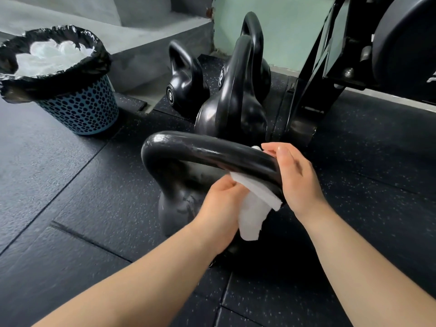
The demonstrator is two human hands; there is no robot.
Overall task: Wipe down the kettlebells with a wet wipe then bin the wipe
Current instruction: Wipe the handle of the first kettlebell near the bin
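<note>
My right hand [296, 178] and left hand [223, 204] both clutch the wet wipe [253, 208] round the nearest kettlebell's handle [200, 149]; its bar runs leftward, unwiped; bin [77, 107] far left.

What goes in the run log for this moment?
step: wiping handle | both hands on wet wipe | nearest kettlebell | bin far left | wipe not binned
</note>
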